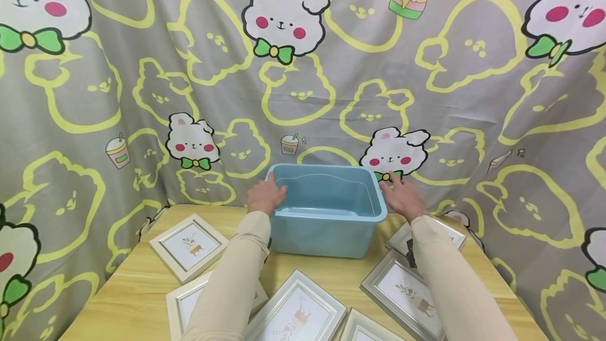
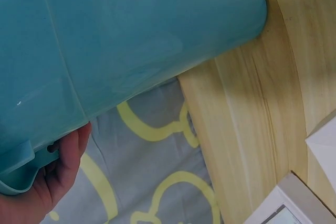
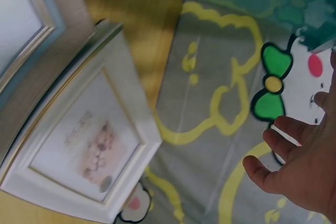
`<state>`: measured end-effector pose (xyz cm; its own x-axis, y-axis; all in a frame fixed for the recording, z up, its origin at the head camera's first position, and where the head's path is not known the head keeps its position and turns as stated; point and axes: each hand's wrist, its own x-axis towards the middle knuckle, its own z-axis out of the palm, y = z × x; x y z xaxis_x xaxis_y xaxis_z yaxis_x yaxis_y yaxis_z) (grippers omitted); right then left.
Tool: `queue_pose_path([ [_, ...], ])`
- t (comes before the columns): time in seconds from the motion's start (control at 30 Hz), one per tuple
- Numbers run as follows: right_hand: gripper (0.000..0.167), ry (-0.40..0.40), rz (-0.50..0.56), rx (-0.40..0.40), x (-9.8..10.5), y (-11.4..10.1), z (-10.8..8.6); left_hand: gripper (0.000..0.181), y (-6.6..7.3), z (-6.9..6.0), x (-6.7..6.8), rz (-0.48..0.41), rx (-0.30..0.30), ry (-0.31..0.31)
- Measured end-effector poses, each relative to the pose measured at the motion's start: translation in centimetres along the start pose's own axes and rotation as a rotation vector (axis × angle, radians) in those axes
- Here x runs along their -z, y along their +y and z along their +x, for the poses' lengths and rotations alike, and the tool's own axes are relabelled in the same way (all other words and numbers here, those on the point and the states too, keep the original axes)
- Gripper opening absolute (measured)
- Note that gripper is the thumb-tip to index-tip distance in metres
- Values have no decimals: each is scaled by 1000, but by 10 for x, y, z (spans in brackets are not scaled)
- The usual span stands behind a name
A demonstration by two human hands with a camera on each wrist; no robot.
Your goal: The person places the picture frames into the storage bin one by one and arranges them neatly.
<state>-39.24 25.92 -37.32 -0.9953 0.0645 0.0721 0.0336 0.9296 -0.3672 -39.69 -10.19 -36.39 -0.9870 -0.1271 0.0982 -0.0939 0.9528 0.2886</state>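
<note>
Head view | left hand: fingers curled round one end rim of the blue bin | right hand: fingers spread, by opposite rim, contact unclear | bin between both hands | picture frames nearer the body than either hand, on table | patterned curtain beyond hands

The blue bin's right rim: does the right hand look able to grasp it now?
Probably yes: the right hand, fingers outstretched, is beside the bin's right rim, with nothing visible in between. Whether they touch is unclear.
</note>
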Motion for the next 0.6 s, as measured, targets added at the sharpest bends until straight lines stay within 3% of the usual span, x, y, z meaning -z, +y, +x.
queue_pose_path([
  [0.6,85,-52,-19,-55,-19,59,-11,72,3,-1,-1,21,30,-32],
])
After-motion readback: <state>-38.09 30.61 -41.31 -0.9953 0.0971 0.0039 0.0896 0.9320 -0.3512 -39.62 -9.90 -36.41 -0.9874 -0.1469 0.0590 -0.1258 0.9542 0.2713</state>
